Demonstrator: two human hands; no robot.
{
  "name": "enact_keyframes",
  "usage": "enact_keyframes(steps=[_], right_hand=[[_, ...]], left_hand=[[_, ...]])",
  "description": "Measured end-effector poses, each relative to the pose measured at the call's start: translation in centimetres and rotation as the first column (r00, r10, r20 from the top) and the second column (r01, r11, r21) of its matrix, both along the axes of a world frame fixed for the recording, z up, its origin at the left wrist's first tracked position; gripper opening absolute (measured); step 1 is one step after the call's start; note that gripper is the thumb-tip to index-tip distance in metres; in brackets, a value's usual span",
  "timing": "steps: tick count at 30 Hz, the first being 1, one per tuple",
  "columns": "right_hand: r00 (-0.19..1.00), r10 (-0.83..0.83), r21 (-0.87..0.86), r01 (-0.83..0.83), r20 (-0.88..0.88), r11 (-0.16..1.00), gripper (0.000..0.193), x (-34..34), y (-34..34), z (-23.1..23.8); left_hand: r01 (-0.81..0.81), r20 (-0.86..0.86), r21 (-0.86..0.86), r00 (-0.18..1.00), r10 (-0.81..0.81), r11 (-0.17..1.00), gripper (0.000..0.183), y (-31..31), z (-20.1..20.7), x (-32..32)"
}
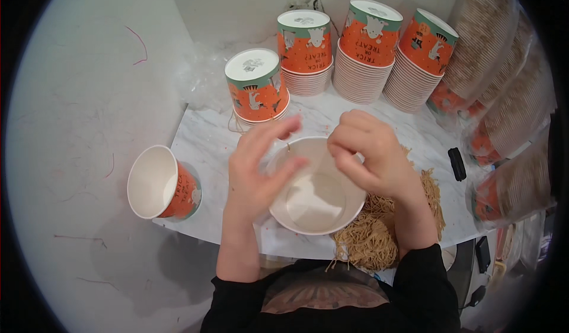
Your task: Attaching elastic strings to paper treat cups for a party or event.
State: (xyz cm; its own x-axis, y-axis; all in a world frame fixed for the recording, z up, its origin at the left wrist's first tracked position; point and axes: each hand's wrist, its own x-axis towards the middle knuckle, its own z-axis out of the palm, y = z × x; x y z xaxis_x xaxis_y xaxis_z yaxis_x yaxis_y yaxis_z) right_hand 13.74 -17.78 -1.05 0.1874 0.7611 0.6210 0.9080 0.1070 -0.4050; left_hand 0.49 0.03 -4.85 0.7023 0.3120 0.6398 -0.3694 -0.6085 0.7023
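Observation:
In front of me a paper bucket (316,205) stands with its mouth up, white inside. A short bit of tan cord (288,147) shows at the left of its rim. My left hand (256,170) is over the bucket's left side, its thumb and fingers apart with nothing between them. Above the right rim my right hand (372,154) is closed, fingers curled and thumb pressed in; whatever it may hold is hidden. A heap of tan cords (370,238) lies beside the bucket, partly under my right forearm.
Upside-down stacks of orange and green buckets (367,48) line the back. A shorter stack (256,90) is nearer, left of them. Another bucket (178,185) is at the table's left edge. Bagged stacks (498,114) crowd the right, near a small black object (457,164).

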Motion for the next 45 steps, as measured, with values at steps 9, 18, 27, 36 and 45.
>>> enact_keyframes(steps=[9,18,27,36,45], right_hand=[[0.976,0.157,-0.030,-0.163,-0.152,0.986,0.006,-2.1,-0.8,1.1],[0.971,0.039,0.110,-0.013,-0.237,0.994,0.010,-3.3,-0.7,1.5],[0.981,0.132,0.180,-0.106,-0.143,0.978,0.016,-3.3,-0.8,1.3],[0.999,0.015,0.178,-0.010,-0.029,0.984,0.017,-1.9,-1.8,1.7],[0.998,0.059,0.147,-0.063,0.032,0.987,0.017,-1.6,-2.5,2.5]], left_hand=[[-0.166,0.198,0.412,0.976,0.090,0.896,0.024,-2.2,1.5,-1.9],[-0.216,0.213,0.285,0.964,0.158,0.934,0.008,-3.2,1.0,-1.5],[-0.110,0.084,-0.081,0.990,0.117,0.991,0.004,-4.9,0.4,-2.8],[0.125,-0.203,0.144,0.975,-0.095,0.982,0.044,-6.6,1.9,-4.5],[-0.052,-0.361,-0.081,0.933,0.019,0.995,0.042,-5.4,-1.1,-7.2]])
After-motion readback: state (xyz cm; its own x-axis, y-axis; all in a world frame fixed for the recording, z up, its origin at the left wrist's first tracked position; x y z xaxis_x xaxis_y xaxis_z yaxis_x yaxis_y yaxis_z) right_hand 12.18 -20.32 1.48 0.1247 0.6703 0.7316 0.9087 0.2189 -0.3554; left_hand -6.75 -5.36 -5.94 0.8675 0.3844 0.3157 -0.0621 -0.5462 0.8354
